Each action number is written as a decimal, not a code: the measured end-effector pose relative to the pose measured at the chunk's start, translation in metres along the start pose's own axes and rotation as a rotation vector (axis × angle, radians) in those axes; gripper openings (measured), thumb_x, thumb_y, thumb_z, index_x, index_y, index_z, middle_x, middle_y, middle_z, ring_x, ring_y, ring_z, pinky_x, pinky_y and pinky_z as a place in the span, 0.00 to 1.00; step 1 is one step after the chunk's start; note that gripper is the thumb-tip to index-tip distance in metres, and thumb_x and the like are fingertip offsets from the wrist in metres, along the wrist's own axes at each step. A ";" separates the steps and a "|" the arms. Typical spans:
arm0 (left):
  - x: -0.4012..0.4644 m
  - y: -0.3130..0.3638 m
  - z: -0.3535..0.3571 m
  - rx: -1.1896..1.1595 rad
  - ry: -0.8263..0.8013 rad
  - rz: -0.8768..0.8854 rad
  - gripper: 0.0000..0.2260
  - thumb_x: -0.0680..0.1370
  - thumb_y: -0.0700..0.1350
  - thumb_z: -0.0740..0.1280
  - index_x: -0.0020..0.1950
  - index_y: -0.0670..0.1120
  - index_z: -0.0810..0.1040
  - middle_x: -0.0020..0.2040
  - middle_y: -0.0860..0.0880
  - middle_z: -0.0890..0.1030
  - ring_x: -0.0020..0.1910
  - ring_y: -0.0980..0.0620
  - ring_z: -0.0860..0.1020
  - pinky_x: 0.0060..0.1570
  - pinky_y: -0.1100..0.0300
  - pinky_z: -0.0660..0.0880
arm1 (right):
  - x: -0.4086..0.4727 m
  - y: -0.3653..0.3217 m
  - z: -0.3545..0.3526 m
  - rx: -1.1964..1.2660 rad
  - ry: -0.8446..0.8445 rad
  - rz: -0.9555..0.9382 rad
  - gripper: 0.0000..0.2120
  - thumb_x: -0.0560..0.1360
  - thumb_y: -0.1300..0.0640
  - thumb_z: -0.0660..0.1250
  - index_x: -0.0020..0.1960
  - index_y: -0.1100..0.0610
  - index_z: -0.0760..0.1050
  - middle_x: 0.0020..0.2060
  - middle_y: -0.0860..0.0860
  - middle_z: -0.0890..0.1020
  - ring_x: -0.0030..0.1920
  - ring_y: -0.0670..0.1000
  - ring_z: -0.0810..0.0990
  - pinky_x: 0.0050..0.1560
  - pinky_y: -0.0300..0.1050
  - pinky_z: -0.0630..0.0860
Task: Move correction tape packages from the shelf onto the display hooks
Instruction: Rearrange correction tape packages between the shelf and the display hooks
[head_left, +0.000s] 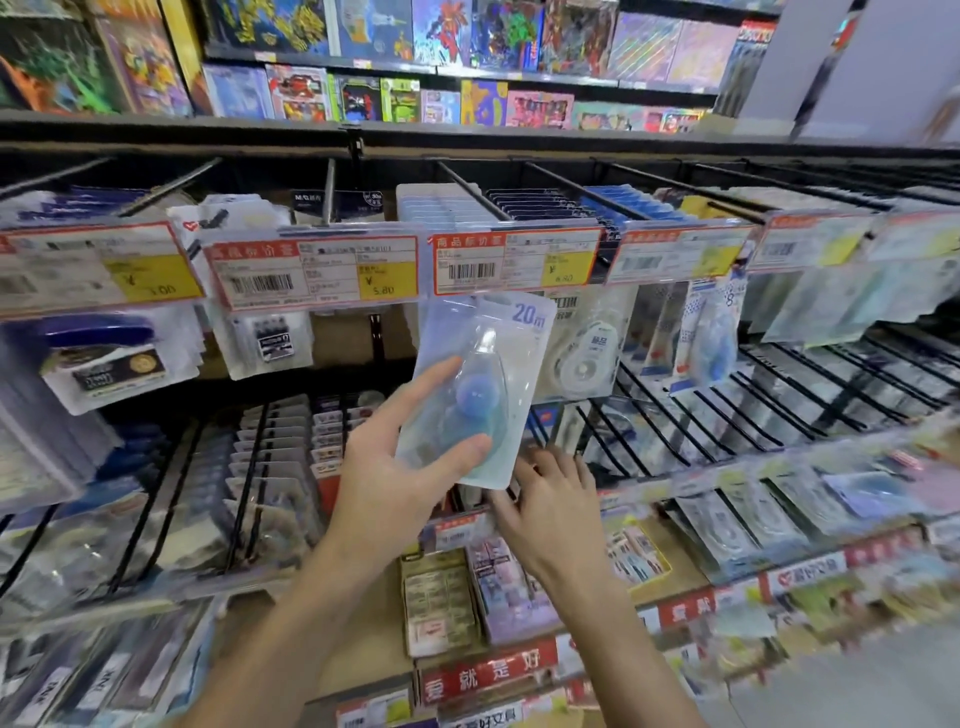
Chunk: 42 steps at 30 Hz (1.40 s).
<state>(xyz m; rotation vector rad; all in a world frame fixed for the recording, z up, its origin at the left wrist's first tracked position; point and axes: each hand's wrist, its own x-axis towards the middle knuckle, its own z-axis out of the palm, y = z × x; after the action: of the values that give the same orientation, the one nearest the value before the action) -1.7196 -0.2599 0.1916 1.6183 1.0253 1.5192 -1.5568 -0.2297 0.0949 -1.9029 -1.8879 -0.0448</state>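
Crowded stationery racks behind; left hand (395, 467) grips the light, stiff blister package (480, 384) low down, right hand (550, 499) seemingly open, reaching below.

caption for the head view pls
Left hand lifts a correction tape package toward the hooks; right hand reaches below.
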 end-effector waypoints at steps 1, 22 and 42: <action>0.000 0.000 0.000 -0.006 -0.002 0.003 0.27 0.70 0.38 0.77 0.63 0.62 0.77 0.60 0.63 0.81 0.61 0.61 0.79 0.55 0.67 0.77 | -0.001 0.000 0.001 0.002 0.020 -0.002 0.22 0.79 0.39 0.57 0.53 0.51 0.84 0.55 0.54 0.84 0.64 0.58 0.77 0.65 0.58 0.70; 0.011 0.014 0.003 0.106 0.050 0.137 0.27 0.72 0.42 0.77 0.66 0.62 0.75 0.59 0.63 0.81 0.63 0.60 0.77 0.63 0.63 0.74 | -0.003 -0.001 0.018 -0.015 0.117 0.017 0.22 0.77 0.40 0.56 0.49 0.49 0.85 0.54 0.53 0.85 0.65 0.57 0.76 0.55 0.53 0.75; 0.005 0.009 0.028 0.105 0.165 0.143 0.27 0.74 0.48 0.76 0.68 0.64 0.71 0.55 0.59 0.79 0.56 0.60 0.78 0.58 0.65 0.74 | -0.005 0.000 0.020 -0.004 0.120 0.000 0.22 0.79 0.41 0.55 0.51 0.50 0.85 0.54 0.52 0.85 0.66 0.57 0.76 0.57 0.54 0.76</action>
<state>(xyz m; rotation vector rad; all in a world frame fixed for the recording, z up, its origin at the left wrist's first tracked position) -1.6904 -0.2587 0.1991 1.6914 1.1145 1.7436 -1.5628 -0.2277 0.0755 -1.8599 -1.8097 -0.1598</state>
